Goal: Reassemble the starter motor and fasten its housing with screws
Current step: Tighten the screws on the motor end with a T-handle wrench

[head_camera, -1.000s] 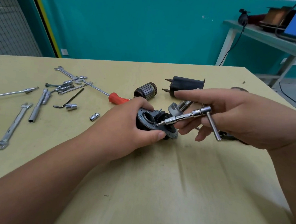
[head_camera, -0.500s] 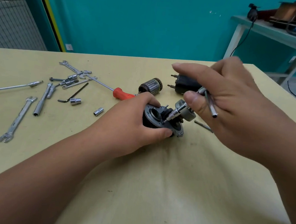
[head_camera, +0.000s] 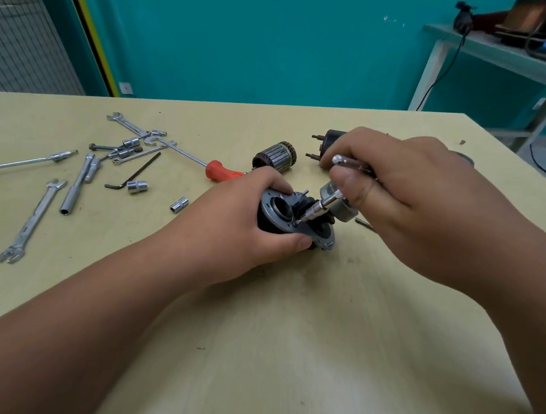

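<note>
My left hand grips the dark starter motor housing on the table, its grey flange face turned up toward me. My right hand holds a chrome T-handle socket driver, thumb on its shaft and the crossbar between the fingers. The driver's tip sits on a screw in the flange. A copper-wound armature lies behind the housing, and a black solenoid is partly hidden by my right hand.
A red-handled screwdriver, several wrenches, loose sockets, an Allen key and a long extension bar lie scattered at the left. A grey shelf table stands at the back right.
My right hand has turned over the driver, swinging the crossbar from low right up to the back. The left hand keeps hold of the housing.
</note>
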{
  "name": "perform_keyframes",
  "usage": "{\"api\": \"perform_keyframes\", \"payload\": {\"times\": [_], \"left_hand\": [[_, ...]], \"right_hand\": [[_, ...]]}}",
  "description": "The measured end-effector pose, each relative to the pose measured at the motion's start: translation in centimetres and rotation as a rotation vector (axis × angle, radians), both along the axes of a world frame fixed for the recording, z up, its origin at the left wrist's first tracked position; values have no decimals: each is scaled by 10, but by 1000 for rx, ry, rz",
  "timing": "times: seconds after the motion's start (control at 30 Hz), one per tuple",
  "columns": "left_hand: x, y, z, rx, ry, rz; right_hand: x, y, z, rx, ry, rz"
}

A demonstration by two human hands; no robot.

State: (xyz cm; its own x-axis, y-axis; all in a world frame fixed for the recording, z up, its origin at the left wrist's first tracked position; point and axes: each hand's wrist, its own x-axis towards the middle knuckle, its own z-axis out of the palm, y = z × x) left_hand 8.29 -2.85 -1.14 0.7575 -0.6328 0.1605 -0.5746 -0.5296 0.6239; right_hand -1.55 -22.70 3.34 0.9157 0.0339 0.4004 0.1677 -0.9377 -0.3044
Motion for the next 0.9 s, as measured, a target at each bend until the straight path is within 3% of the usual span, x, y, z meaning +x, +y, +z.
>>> {"api": "perform_keyframes", "payload": {"times": [0.3,0.53,0.9], "left_hand": [[1,1,-1,-13,14,-7],[3,1,-1,-12,29,10],[-2,-1,-2,-1,9,32]], "right_hand": [[-2,8,-1,43,2,81],[-1,9,3,138,120,9],[-4,12,6,200,134,-54]]}}
